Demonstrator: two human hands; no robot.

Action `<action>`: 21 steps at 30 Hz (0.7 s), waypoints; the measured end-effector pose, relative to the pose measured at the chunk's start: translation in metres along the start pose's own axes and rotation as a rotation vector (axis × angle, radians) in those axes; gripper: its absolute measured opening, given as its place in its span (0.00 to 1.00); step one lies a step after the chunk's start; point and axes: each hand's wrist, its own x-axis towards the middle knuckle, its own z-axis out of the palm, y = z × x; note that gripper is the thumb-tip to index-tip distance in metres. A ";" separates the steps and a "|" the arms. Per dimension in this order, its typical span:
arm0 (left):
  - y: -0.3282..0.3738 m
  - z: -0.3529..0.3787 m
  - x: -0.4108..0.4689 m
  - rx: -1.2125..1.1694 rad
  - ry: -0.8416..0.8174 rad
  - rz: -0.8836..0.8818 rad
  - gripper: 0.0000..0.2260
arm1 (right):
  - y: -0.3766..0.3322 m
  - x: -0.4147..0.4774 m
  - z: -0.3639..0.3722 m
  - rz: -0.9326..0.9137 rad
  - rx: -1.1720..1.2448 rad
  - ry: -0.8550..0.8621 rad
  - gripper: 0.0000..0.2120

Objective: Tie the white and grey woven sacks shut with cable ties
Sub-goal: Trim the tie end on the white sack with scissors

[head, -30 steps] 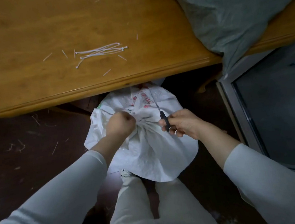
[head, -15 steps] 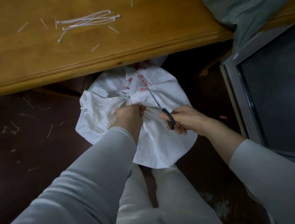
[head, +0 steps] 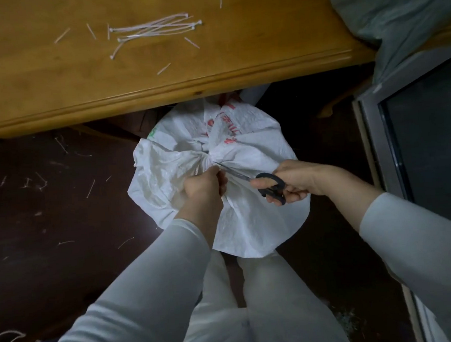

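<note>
Down on the dark floor (head: 47, 217), tucked partly under the edge of the wooden counter (head: 211, 74), sits the white sack (head: 252, 222), its mouth bunched into a tight pucker at the middle, red print showing on the far folds. The left hand (head: 204, 187) is right on that pucker, fingers clenched around the gathered fabric on its near side. In comes the right hand (head: 298, 181) from the other side, fingers grasping the black-handled scissors (head: 270, 187), blades pointing in at the gather, tips just beside the left hand's knuckles. Whether a tie sits around the neck, I cannot tell, it's too small and crumpled there. Up on the counter, well apart from the action, a loose bundle of white cable ties (head: 154, 30) lies with short offcuts (head: 164, 68) scattered around it. The grey sack (head: 395, 11) slumps over the counter's far right corner. More pale snippets dot the floor on the left.
</note>
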 end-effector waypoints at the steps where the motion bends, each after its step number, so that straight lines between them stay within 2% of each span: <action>1: 0.000 0.000 -0.002 -0.004 -0.003 0.001 0.13 | -0.001 0.001 -0.001 0.006 -0.017 0.004 0.31; 6: 0.001 0.000 -0.006 -0.047 -0.008 -0.016 0.09 | -0.008 0.007 -0.005 -0.007 -0.065 0.025 0.32; 17: 0.002 -0.005 -0.005 -0.041 -0.008 -0.046 0.08 | -0.015 0.020 -0.006 -0.005 -0.173 0.019 0.21; 21: 0.005 -0.002 0.000 -0.035 -0.010 -0.040 0.02 | -0.013 0.027 0.003 -0.055 -0.275 0.142 0.15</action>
